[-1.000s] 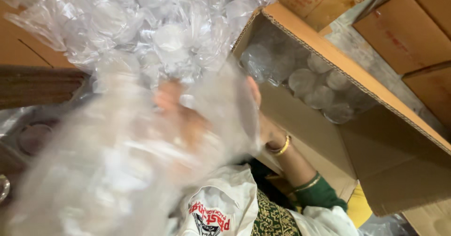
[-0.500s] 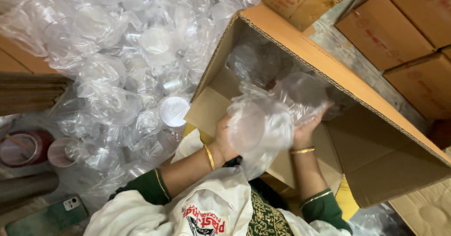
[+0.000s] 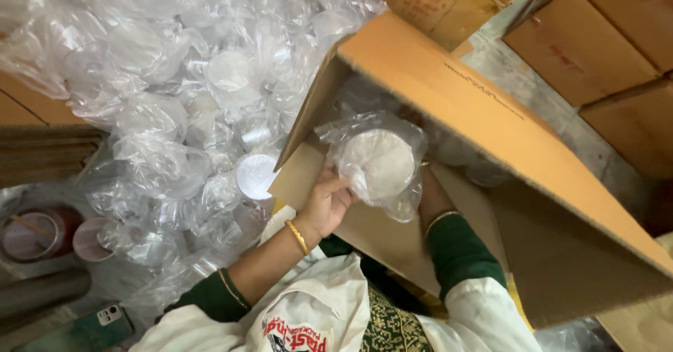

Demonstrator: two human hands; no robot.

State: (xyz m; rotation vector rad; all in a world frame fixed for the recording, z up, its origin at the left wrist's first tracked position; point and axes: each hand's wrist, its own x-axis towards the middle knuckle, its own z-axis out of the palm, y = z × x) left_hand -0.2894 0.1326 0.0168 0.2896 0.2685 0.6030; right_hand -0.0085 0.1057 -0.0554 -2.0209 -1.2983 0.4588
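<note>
Head view: bagged stack of round clear lids [image 3: 378, 164] held at the mouth of an open cardboard box [image 3: 449, 92].

Left hand [image 3: 328, 201] curled under the bag's near edge, fingers gripping the plastic, seemingly to steady the stack. Right hand mostly hidden behind the bag, only wrist and bangle [image 3: 442, 217] showing; grip impossible to tell. More bagged lids dimly visible deeper in the box. Box flap [image 3: 308, 110] jutting up just left of the bag, crowding that side. Heap of similar clear bags [image 3: 175, 99] piled to the left; more cartons [image 3: 589, 36] stacked beyond; a phone [image 3: 105, 317] low on the left.
</note>
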